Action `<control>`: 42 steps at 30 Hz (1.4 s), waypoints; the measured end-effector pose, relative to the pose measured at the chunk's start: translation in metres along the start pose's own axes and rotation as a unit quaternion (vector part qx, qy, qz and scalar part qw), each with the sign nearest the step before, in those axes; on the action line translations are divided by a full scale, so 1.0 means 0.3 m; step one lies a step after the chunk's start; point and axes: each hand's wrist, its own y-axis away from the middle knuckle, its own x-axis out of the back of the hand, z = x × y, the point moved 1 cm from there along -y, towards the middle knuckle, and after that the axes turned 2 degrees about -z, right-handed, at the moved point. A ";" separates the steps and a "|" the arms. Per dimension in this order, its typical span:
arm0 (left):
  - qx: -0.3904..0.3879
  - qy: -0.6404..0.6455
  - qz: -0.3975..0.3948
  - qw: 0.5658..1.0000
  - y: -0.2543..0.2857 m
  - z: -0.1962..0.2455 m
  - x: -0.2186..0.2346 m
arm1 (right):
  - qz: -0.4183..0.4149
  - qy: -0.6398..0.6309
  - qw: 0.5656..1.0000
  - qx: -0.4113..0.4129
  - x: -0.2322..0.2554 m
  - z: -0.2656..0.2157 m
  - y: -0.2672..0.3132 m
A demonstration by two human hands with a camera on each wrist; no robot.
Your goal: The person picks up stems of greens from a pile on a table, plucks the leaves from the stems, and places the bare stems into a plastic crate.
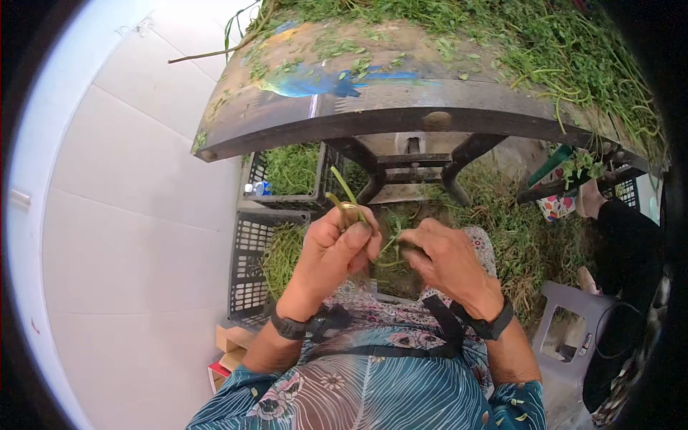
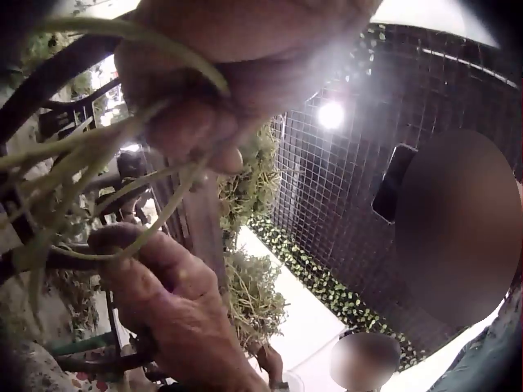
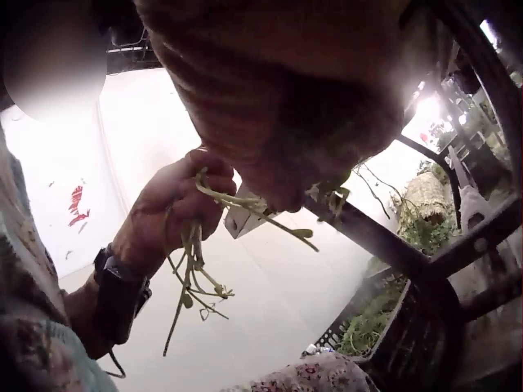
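In the head view, my left hand [image 1: 331, 245] grips a few green plant stems [image 1: 342, 183], their ends poking up past a ring on one finger. Just to its right, my right hand [image 1: 450, 259] has its fingertips bent in on a thin green piece between the hands. The left wrist view shows a stem [image 2: 167, 219] curving down from the left hand to the pinching thumb and fingers of the right hand [image 2: 176, 306]. More stems [image 3: 189, 273] with small leaf buds hang beneath the left hand [image 3: 176, 204] in the right wrist view.
A worn wooden table [image 1: 423, 97] ahead carries heaps of leafy greens [image 1: 573, 57]. Black crates [image 1: 247, 269] with greens and stems stand at the left, by a white wall. Cut greens litter the floor [image 1: 516, 251]. A grey stool [image 1: 562, 301] and another person's leg [image 1: 620, 236] are at right.
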 end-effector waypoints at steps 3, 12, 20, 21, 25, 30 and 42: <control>0.023 -0.005 0.027 0.999 0.008 -0.002 0.024 | 0.063 -0.036 0.997 0.008 -0.027 -0.004 0.003; 0.050 0.043 0.012 0.998 0.014 0.018 0.029 | -0.002 -0.002 1.000 0.026 -0.054 -0.013 -0.011; -0.021 0.082 0.094 0.992 -0.016 -0.003 0.065 | 0.050 -0.135 0.988 -0.048 -0.082 0.004 0.001; -0.031 0.110 0.079 0.990 -0.024 -0.025 0.076 | 0.057 -0.163 0.983 -0.066 -0.088 0.012 -0.003; -0.023 0.143 0.055 0.988 -0.030 -0.047 0.053 | 0.053 -0.313 0.923 -0.216 -0.097 0.079 -0.010; -0.038 0.237 0.073 0.968 -0.050 -0.003 0.090 | 0.177 -0.644 0.674 -0.315 -0.054 0.188 0.047; -0.009 0.486 0.063 0.872 -0.091 -0.033 0.167 | 0.053 -0.716 0.624 -0.309 -0.064 0.122 0.081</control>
